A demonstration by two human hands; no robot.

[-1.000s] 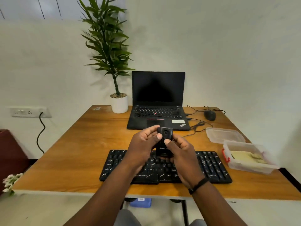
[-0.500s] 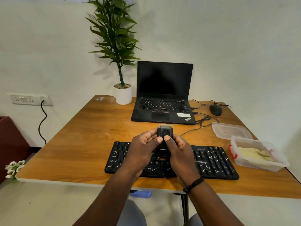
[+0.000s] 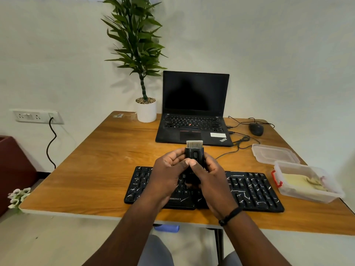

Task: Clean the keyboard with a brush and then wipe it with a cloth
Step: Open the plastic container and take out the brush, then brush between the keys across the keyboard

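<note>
While both hands hover above the middle of the keyboard (image 3: pixel 253 189), they share one small black brush (image 3: pixel 194 153), held upright between them. The left hand (image 3: pixel 169 175) has its grip curled round the left side of the brush body, thumb laid across the front. The right hand (image 3: pixel 209 177) has its grip wrapped round the right side and the lower part, thumb tip pressed on the front face just below a small oval button; the two thumbs meet there. Neither grip is spread: the fingers of both are closed on the brush. A dark band sits on the right wrist.

The brush is a flat black block with a short row of pale bristles standing out of its top edge, pointing away from the person toward the laptop (image 3: pixel 194 112). It is lifted clear of the keys.

The keyboard is black with white streaks over its keys and lies near the front edge of the wooden counter (image 3: pixel 92 169). To its right stands a clear plastic box (image 3: pixel 307 181) with a yellowish cloth (image 3: pixel 299 182) lying inside
</note>
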